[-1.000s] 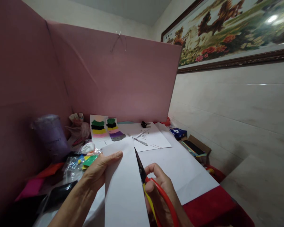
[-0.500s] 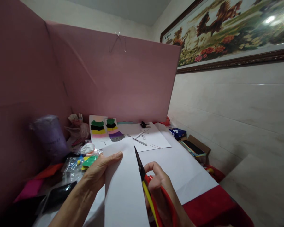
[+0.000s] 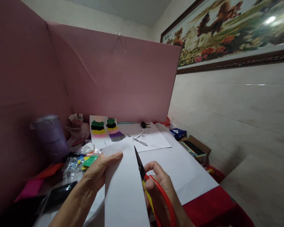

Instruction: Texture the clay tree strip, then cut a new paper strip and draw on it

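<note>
My left hand point(image 3: 101, 170) grips a long white sheet of paper point(image 3: 123, 186) by its left side, thumb flat on top near the far end. Held in my right hand point(image 3: 161, 186) is a pair of scissors point(image 3: 142, 171) with dark blades and red and yellow handles. The blades point away from me along the paper's right edge and look closed or nearly so. Whether paper lies between them I cannot make out. The lower parts of the handles are partly hidden by my fingers.
White paper covers the table point(image 3: 191, 176) over a red cloth point(image 3: 215, 208). A craft knife point(image 3: 140, 142), keys point(image 3: 144, 125) and colour-striped cards point(image 3: 98, 129) lie farther back. Left are plastic packets point(image 3: 73, 165), a black phone-like object point(image 3: 59, 195) and a purple container point(image 3: 49, 138). An open box point(image 3: 196, 146) stands right.
The scissor handles have been squeezed closer together in my right hand, and the blades have drawn together. My left hand and the paper hold their place.
</note>
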Available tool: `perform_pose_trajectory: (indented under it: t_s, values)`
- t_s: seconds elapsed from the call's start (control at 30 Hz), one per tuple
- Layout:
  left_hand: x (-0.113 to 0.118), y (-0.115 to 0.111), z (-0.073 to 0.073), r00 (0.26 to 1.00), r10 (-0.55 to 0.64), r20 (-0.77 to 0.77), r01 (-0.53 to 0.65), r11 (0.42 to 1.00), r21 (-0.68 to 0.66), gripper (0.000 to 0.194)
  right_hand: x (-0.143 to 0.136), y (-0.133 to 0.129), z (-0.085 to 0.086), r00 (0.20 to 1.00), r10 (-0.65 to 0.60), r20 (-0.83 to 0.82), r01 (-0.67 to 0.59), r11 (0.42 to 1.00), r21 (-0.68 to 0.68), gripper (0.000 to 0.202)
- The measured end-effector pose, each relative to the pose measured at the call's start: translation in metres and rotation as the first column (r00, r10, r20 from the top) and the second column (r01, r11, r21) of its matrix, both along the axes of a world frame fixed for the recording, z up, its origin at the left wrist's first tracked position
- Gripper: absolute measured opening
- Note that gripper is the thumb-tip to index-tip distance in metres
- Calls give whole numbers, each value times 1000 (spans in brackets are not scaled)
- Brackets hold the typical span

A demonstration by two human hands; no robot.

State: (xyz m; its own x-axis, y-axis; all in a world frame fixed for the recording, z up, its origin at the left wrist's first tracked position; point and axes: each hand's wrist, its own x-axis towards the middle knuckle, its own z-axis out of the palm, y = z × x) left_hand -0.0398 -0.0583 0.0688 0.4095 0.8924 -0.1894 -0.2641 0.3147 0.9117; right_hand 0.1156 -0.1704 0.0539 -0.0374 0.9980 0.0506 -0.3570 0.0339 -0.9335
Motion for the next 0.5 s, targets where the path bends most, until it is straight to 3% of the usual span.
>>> perform_pose_trajectory:
  t_s: [0.3,0.5]
  values:
    - [5,-7,7,999,41,-1,-41,999,-31,37,4,-4,10,991,-54,122,56,998,-15,82]
    - [6,-8,5,999,28,31,-25,994,-105,39,4,-3,9,994,-46,97,45,999,10,74]
